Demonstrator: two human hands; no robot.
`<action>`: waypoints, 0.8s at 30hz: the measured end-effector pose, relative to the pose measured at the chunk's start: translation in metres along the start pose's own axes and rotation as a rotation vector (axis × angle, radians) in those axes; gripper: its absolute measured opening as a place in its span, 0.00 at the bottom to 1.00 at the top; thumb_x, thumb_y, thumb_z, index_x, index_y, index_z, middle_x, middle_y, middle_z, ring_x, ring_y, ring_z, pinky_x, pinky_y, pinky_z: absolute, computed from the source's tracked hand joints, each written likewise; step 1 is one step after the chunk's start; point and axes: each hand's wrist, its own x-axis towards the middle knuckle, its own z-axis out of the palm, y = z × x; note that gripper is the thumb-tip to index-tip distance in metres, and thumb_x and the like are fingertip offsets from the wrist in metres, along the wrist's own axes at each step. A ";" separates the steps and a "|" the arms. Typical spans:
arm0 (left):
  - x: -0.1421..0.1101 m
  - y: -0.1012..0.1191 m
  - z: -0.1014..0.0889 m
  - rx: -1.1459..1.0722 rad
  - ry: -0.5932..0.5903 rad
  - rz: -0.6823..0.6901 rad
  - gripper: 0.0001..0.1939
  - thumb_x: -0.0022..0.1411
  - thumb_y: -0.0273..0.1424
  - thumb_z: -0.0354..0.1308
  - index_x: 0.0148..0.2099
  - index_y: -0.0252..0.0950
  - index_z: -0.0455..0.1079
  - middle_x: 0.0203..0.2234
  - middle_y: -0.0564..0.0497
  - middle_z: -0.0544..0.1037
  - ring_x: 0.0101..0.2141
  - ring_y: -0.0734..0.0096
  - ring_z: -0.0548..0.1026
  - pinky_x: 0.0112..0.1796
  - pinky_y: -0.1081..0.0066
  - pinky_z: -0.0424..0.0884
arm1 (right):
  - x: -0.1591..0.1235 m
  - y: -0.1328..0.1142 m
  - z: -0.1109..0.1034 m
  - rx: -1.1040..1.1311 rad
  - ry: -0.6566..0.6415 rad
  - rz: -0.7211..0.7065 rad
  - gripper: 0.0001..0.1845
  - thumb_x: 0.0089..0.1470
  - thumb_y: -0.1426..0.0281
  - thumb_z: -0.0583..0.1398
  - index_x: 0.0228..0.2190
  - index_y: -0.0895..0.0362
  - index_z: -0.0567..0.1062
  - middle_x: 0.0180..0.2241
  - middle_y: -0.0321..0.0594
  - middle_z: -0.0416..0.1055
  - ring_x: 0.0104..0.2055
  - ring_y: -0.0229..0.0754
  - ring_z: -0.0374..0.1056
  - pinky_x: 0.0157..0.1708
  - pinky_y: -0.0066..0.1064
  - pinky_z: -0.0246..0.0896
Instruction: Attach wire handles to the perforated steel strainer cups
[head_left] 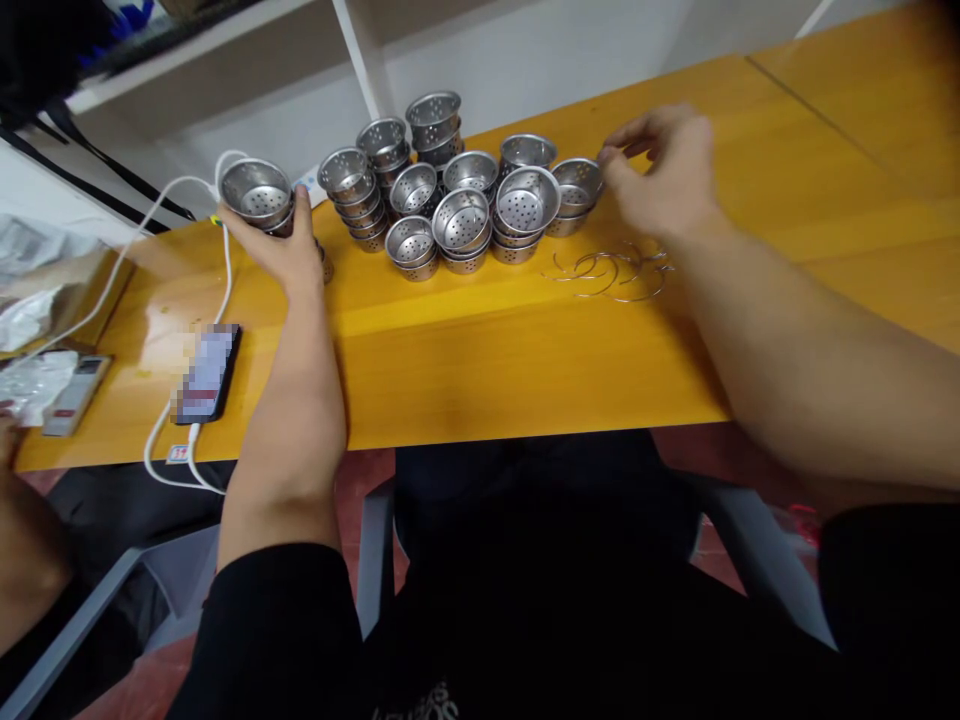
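My left hand (pixel 281 245) wraps its thumb and fingers around a perforated metal cup (pixel 256 190) at the left, part of a stack whose lower part my hand hides. My right hand (pixel 664 165) is at the other end of the group, its thumb and bent fingertips closed at the rim of another perforated cup (pixel 576 183), which sits on one more cup. Between my hands stand several stacks of such cups (pixel 461 222), some taller at the back. Thin curved metal wires (pixel 619 275) lie on the table below my right hand.
A phone (pixel 206 375) with a white charging cable (pixel 227 270) lies on the wooden table (pixel 525 370) left of my forearm. Another phone (pixel 77 395) and plastic bags (pixel 30 315) are farther left, near another person's arm (pixel 30 550). A white shelf (pixel 225 110) stands behind.
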 end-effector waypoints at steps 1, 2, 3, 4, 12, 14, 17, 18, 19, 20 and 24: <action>0.009 -0.007 0.014 -0.026 0.062 -0.034 0.40 0.83 0.68 0.59 0.74 0.45 0.51 0.70 0.57 0.74 0.89 0.65 0.33 0.90 0.50 0.30 | 0.000 0.000 -0.003 -0.005 0.041 -0.031 0.05 0.75 0.69 0.64 0.48 0.49 0.81 0.60 0.55 0.84 0.59 0.54 0.76 0.65 0.49 0.70; 0.017 -0.011 0.030 -0.060 0.158 -0.063 0.47 0.78 0.74 0.60 0.74 0.46 0.51 0.72 0.57 0.73 0.89 0.59 0.30 0.90 0.47 0.27 | 0.000 -0.001 -0.005 -0.012 0.096 -0.070 0.05 0.76 0.68 0.63 0.48 0.47 0.80 0.60 0.55 0.83 0.60 0.54 0.76 0.67 0.51 0.70; 0.025 -0.013 0.046 -0.093 0.308 -0.081 0.53 0.72 0.79 0.61 0.75 0.47 0.50 0.73 0.57 0.71 0.89 0.54 0.30 0.90 0.43 0.24 | -0.001 -0.003 -0.008 -0.018 0.164 -0.126 0.06 0.76 0.67 0.62 0.48 0.46 0.79 0.59 0.55 0.83 0.61 0.55 0.76 0.68 0.52 0.70; 0.030 -0.011 0.061 -0.115 0.482 -0.079 0.62 0.62 0.83 0.66 0.75 0.47 0.49 0.74 0.55 0.70 0.88 0.48 0.34 0.89 0.39 0.24 | -0.002 -0.007 -0.011 -0.019 0.240 -0.203 0.06 0.76 0.67 0.61 0.49 0.46 0.79 0.58 0.56 0.83 0.61 0.55 0.76 0.68 0.53 0.70; 0.016 0.107 0.118 -0.216 -0.099 -0.002 0.57 0.52 0.78 0.80 0.68 0.46 0.72 0.59 0.46 0.83 0.66 0.38 0.84 0.73 0.35 0.79 | -0.048 -0.090 -0.022 0.118 0.023 -0.798 0.22 0.79 0.58 0.62 0.68 0.46 0.77 0.70 0.56 0.74 0.67 0.57 0.77 0.54 0.44 0.81; 0.011 0.132 0.124 -0.235 -0.193 0.022 0.55 0.52 0.79 0.78 0.66 0.46 0.74 0.54 0.48 0.84 0.60 0.38 0.87 0.68 0.34 0.83 | -0.063 -0.109 -0.018 0.071 -0.218 -0.840 0.22 0.79 0.56 0.62 0.68 0.44 0.79 0.75 0.50 0.71 0.75 0.62 0.72 0.64 0.50 0.78; 0.008 0.148 0.130 -0.249 -0.258 0.019 0.56 0.51 0.80 0.77 0.66 0.48 0.74 0.53 0.49 0.84 0.59 0.37 0.88 0.67 0.34 0.85 | -0.073 -0.120 -0.011 0.043 -0.442 -0.826 0.18 0.83 0.54 0.59 0.61 0.43 0.83 0.64 0.45 0.79 0.65 0.60 0.79 0.63 0.53 0.78; 0.008 0.148 0.131 -0.249 -0.266 0.024 0.58 0.50 0.80 0.78 0.68 0.48 0.73 0.56 0.48 0.84 0.61 0.36 0.88 0.67 0.34 0.85 | -0.074 -0.121 -0.010 0.060 -0.464 -0.818 0.18 0.84 0.53 0.57 0.58 0.44 0.84 0.60 0.45 0.81 0.62 0.58 0.81 0.61 0.52 0.78; 0.009 0.147 0.130 -0.246 -0.268 0.031 0.61 0.48 0.79 0.79 0.71 0.49 0.71 0.59 0.46 0.83 0.63 0.34 0.87 0.69 0.34 0.84 | -0.073 -0.120 -0.011 0.089 -0.453 -0.810 0.19 0.85 0.53 0.56 0.56 0.45 0.84 0.56 0.45 0.82 0.59 0.56 0.81 0.60 0.51 0.78; 0.011 0.145 0.129 -0.240 -0.264 0.036 0.64 0.46 0.79 0.81 0.73 0.50 0.69 0.63 0.44 0.82 0.66 0.33 0.86 0.70 0.35 0.83 | -0.071 -0.120 -0.013 0.119 -0.420 -0.796 0.19 0.86 0.53 0.56 0.53 0.46 0.84 0.53 0.45 0.82 0.56 0.55 0.81 0.59 0.49 0.78; 0.017 0.126 0.118 -0.195 -0.162 -0.008 0.64 0.50 0.77 0.81 0.76 0.53 0.63 0.71 0.41 0.77 0.70 0.34 0.81 0.74 0.38 0.80 | -0.065 -0.118 -0.026 0.210 -0.318 -0.763 0.19 0.84 0.52 0.60 0.43 0.50 0.81 0.41 0.45 0.81 0.44 0.48 0.78 0.48 0.42 0.74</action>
